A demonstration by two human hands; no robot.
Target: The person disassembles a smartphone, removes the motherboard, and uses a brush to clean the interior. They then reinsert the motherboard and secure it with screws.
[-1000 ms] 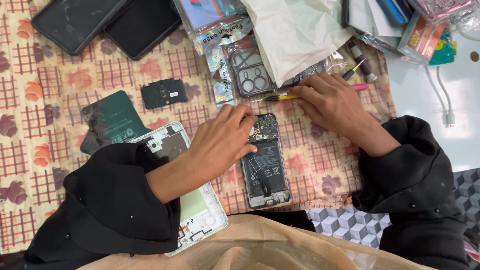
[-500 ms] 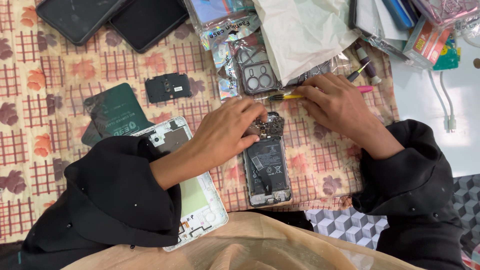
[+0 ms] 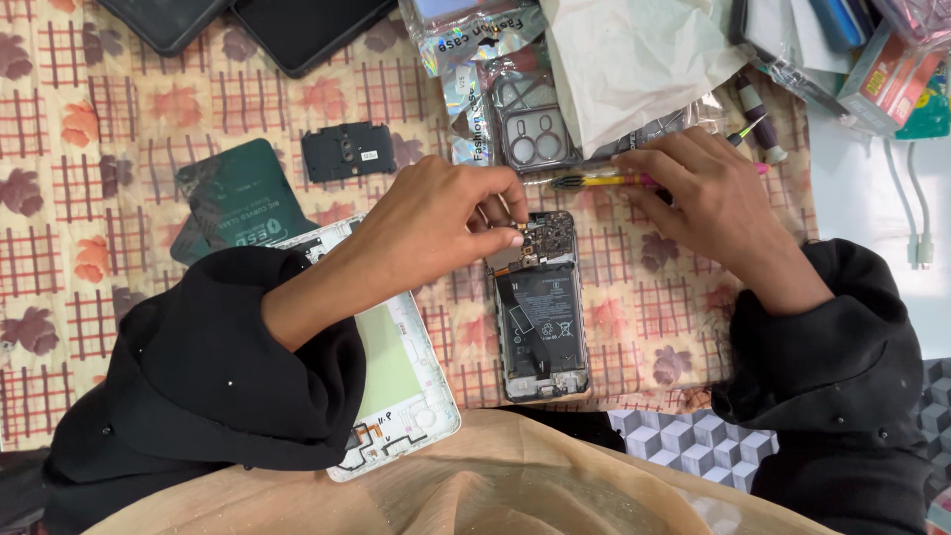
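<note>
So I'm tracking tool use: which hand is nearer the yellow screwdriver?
Right. The right hand rests on the yellow screwdriver; the left hand is beside it, fingers at the opened phone.

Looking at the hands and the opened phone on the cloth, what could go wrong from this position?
1. The left hand pinches at the top of the opened phone; a slip might harm its exposed parts.
2. The phone lies near the table's edge and might slide off.
3. The right hand rests by a yellow screwdriver, which may roll.
</note>
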